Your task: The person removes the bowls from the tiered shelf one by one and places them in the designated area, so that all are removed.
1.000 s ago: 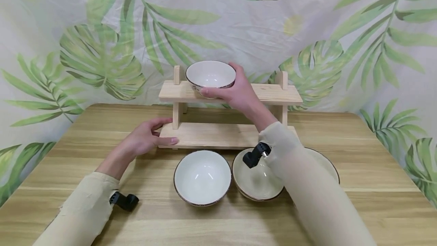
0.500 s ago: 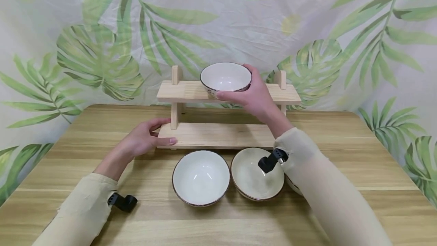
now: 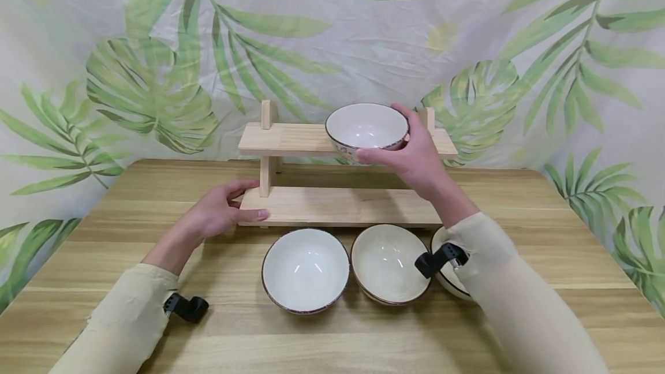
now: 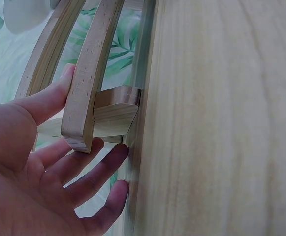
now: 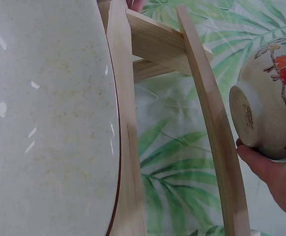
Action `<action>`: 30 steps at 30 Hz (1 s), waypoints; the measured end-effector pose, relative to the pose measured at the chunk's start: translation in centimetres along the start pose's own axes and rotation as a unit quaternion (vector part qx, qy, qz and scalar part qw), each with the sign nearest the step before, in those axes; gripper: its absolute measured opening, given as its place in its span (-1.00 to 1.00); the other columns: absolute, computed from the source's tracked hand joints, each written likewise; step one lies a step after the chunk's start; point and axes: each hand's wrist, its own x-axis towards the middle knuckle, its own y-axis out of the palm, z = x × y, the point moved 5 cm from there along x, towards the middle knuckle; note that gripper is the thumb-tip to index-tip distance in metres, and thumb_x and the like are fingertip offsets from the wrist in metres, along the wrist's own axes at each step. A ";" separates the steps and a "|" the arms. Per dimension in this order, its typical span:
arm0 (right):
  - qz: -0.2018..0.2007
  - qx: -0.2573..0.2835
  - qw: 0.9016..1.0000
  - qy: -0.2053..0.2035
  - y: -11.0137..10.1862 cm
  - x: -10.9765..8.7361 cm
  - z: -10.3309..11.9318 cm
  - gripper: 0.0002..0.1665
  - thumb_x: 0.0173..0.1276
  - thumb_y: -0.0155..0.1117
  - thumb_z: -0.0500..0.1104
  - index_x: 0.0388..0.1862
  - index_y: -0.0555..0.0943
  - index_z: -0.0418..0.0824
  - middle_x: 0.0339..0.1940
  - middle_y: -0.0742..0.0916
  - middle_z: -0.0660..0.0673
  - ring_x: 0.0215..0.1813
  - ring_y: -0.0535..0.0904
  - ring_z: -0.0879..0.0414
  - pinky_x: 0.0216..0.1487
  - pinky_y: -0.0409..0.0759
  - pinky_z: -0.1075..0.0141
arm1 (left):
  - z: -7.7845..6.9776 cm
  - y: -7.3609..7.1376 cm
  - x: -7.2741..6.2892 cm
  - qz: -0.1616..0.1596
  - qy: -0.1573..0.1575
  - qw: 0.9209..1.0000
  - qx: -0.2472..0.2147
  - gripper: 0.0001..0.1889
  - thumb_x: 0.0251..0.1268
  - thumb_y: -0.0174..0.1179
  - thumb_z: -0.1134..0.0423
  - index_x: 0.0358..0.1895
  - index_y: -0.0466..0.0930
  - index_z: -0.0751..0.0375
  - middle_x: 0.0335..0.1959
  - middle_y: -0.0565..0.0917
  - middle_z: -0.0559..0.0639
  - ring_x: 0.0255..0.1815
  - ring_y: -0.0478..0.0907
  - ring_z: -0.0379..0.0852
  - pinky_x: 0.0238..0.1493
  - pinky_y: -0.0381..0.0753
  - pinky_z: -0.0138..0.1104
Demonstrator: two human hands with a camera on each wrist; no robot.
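Note:
My right hand grips a small bowl by its right side, thumb in front and fingers behind. White inside with a dark rim, the bowl shows red flowers on its outer wall in the right wrist view, where its foot is bare and apart from the shelf board. It hangs at the front of the two-tier wooden shelf's upper board. At the lower board's left end, my left hand holds the shelf, thumb on top and fingers curled beneath.
In front of the shelf stand a white bowl, a cream bowl and another bowl partly hidden by my right sleeve. All are on the wooden table. A leaf-print cloth hangs behind.
My right hand has carried the small bowl rightward along the upper board, then slightly lower and nearer. The rightmost table bowl shows beside my sleeve. My left hand stays on the shelf.

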 end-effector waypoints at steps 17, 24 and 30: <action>0.015 0.173 0.983 -0.058 -5.4 -4.6 0.2 0.06 0.19 0.31 -0.63 0.63 0.17 -0.22 0.39 0.45 -0.16 0.30 0.48 -0.05 0.10 0.71 0.41 | 0.0 -0.2 -0.1 0.000 -0.005 1.000 0.010 -0.05 0.34 0.50 -0.01 0.66 0.21 0.23 0.41 0.56 0.37 0.33 0.63 0.21 0.09 0.54 -0.35; 0.012 0.231 0.970 -0.069 -8.2 -6.6 -0.9 0.07 0.23 0.27 -0.65 0.66 0.13 -0.18 0.43 0.37 -0.21 0.33 0.41 -0.09 0.15 0.70 0.37 | 0.0 -0.1 0.0 -0.001 -0.005 1.000 0.011 -0.04 0.33 0.50 -0.03 0.66 0.22 0.22 0.42 0.55 0.36 0.33 0.62 0.22 0.11 0.53 -0.32; -0.002 0.241 0.966 -0.091 -10.2 -8.1 -2.0 0.05 0.19 0.20 -0.71 0.62 0.23 -0.16 0.44 0.37 -0.24 0.30 0.49 -0.07 0.12 0.72 0.35 | 0.0 -0.1 -0.1 0.000 -0.001 1.000 0.008 -0.05 0.33 0.50 -0.01 0.66 0.21 0.23 0.41 0.55 0.35 0.32 0.63 0.21 0.09 0.54 -0.33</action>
